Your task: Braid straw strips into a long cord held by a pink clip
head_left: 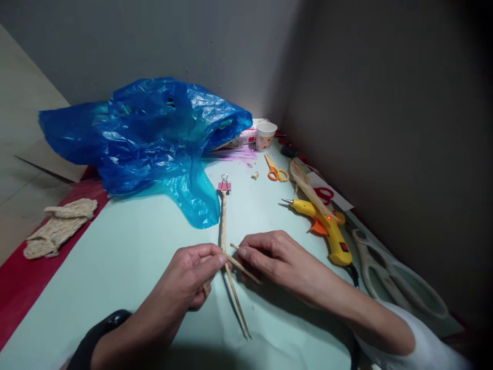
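A narrow straw-coloured braid [224,221] runs toward me from a pink binder clip [224,186] at its far end. My left hand [198,270] pinches the braid between thumb and fingers where it splits into loose strands. One long strand [235,297] hangs toward me, its tip forked. Another loose strand [244,268] slants off to the right, passing under the fingers of my right hand [271,257]. That hand is closed, with thumb and forefinger pinching a strand whose short end pokes out at the fingertips.
A crumpled blue plastic bag [154,139] fills the back left. A woven straw-coloured piece [61,226] lies at the left edge. At right are a yellow glue gun [335,241], orange-handled scissors [274,172], large pale-handled scissors [400,277] and a bundle of fibre [308,187]. A paper cup [265,136] stands behind.
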Tool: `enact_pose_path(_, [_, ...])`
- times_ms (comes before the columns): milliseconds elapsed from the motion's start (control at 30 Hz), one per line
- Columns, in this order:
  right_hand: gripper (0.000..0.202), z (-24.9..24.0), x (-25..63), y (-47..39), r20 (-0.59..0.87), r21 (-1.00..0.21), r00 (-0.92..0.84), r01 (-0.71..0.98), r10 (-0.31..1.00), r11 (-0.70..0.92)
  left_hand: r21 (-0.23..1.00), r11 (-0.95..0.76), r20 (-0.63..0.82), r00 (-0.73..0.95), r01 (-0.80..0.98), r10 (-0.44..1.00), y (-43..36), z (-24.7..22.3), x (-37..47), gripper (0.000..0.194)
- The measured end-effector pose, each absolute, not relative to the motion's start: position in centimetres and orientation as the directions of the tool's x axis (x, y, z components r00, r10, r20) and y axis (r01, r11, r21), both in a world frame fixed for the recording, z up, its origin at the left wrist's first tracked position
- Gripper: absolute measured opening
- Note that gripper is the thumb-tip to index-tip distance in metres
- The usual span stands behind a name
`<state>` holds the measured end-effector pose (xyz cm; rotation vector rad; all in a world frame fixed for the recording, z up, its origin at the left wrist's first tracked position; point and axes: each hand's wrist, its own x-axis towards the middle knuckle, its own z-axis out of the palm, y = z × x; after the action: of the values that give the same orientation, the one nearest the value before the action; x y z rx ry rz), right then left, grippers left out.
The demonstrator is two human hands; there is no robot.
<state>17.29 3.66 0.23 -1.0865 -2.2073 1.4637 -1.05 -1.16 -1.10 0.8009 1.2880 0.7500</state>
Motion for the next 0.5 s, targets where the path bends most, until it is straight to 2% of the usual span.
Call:
enact_pose_path(67, [0.031,0.39,17.41,3.88,-0.076,-0.848,-0.632,0.448,0.771,0.283,0.85,0.525,-0.517,0.125,-0.044,0.847,-1.14,-1.04,-1.0,0.028])
enact_pose_path(133, [0.025,0.44,17.45,3.92,-0.069,-0.852,-0.607,0.448,0.792,0.269,0.849,0.527,-0.518,0.126,-0.048,0.846,-1.17,-0.98,-0.97,0.027])
enact_pose_path(300, [0.016,0.17,17.08,3.57,-0.279,-0.878,-0.613,0.474,0.739,0.062,0.847,0.527,-0.515,0.145,-0.068,0.845,-1.35,-1.02,-1.08,0.027])
enact_pose_path(500, [0.018,-0.07,16.63,3.54,-0.347,-0.919,-0.649,0.38,0.677,-0.106,0.855,0.517,-0.507,0.137,-0.045,0.851,-1.37,-1.08,-1.12,0.027])
